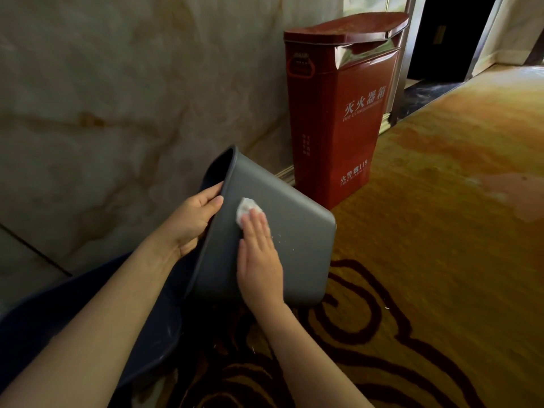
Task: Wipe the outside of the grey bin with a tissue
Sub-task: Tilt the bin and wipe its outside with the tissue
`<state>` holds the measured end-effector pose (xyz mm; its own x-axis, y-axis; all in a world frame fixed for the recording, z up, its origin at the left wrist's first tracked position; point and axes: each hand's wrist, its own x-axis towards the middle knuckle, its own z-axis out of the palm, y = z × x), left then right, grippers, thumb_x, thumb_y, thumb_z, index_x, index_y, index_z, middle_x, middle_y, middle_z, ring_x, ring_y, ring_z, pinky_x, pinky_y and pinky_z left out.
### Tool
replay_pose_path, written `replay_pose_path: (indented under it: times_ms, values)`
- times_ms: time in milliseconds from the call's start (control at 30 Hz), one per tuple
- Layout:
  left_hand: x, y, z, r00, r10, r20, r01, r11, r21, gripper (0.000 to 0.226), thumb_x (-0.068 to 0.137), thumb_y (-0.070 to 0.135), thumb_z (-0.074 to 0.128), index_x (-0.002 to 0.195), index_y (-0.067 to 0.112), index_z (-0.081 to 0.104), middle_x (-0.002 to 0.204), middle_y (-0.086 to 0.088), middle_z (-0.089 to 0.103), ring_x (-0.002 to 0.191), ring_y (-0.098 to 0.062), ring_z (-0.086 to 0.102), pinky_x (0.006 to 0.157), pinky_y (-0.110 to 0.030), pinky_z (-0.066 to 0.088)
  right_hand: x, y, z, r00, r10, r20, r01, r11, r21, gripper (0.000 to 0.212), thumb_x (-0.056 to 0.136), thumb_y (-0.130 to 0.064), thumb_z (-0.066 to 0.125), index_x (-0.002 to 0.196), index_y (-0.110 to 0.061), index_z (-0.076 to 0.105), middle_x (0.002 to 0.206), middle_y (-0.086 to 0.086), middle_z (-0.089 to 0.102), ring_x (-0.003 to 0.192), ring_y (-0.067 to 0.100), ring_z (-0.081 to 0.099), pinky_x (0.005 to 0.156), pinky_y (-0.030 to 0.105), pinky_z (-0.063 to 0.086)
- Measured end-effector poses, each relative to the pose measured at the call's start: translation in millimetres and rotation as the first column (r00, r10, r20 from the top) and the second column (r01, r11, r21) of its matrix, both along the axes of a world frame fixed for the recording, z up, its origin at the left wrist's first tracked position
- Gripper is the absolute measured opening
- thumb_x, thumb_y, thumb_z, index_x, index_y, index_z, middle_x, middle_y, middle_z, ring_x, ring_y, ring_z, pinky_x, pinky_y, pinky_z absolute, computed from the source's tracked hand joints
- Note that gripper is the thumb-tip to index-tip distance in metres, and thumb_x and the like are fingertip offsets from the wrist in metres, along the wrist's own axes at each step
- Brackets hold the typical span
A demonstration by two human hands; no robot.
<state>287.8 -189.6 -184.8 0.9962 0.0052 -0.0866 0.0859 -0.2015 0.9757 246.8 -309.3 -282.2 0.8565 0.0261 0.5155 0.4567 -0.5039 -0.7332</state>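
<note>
A marble wall (117,83) fills the view from nine to twelve o'clock, and a patterned carpet (441,231) runs from three round to six. A red box (335,113) marked as a fire extinguisher box stands against the wall at one o'clock.

The bin (294,237) sits at the centre, tipped on its side with its mouth towards ten o'clock and its base towards four; whether its low edge touches the carpet cannot be told. One broad outer face looks up.

The left hand (188,222) is clamped on the rim at the bin's nine o'clock side, thumb outside, fingers curled in. The right hand (259,254) lies flat on the upper face, fingers straight, not clenched, pressing the tissue (247,210) under its fingertips near the rim. Pale specks lie on the face at the hand's three o'clock.

The wiping looks to be under way on this face. The next move likely calls for strokes towards four o'clock over the specks, with steady pressure so the small wad does not slip out, then a turn of the bin by the left hand to bring up another side.
</note>
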Motion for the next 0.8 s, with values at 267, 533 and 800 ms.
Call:
replay_pose_path:
  times_ms: [267, 533, 800]
  values:
    - [-0.2, 1.4, 2.0, 0.999, 0.044, -0.009, -0.044, 0.999, 0.02, 0.04, 0.097, 0.015, 0.039, 0.136, 0.023, 0.041, 0.107, 0.013, 0.062, 0.101, -0.003, 0.058, 0.082, -0.022, 0.049, 21.5, -65.7, -62.6, 0.84, -0.214, -0.499, 0.319, 0.938, 0.135, 0.047, 0.101, -0.022, 0.027, 0.147, -0.021, 0.018, 0.157, -0.005, 0.014, 0.142, 0.004, 0.006, 0.116, 0.026, 0.007]
    - [1.5, 2.0, 1.5, 0.996, 0.086, -0.023, -0.086, 0.996, 0.005, 0.041, 0.096, 0.015, 0.04, 0.137, 0.021, 0.04, 0.111, 0.01, 0.062, 0.102, -0.006, 0.058, 0.08, -0.02, 0.049, 16.4, -38.9, -30.2, 0.882, -0.096, -0.462, 0.215, 0.953, 0.212, 0.047, 0.1, -0.02, 0.03, 0.146, -0.021, 0.02, 0.157, -0.006, 0.012, 0.143, 0.004, 0.004, 0.114, 0.023, 0.003]
    - [6.8, -4.0, 1.6, 0.991, 0.133, 0.019, -0.133, 0.991, 0.008, 0.04, 0.096, 0.012, 0.038, 0.136, 0.015, 0.042, 0.122, -0.002, 0.057, 0.107, -0.013, 0.056, 0.094, -0.027, 0.044, -45.9, 27.1, 9.5, 0.981, 0.173, -0.082, -0.178, 0.983, -0.052, 0.047, 0.098, -0.034, 0.017, 0.144, -0.027, 0.01, 0.153, -0.014, 0.003, 0.139, -0.005, -0.014, 0.113, 0.022, -0.004]
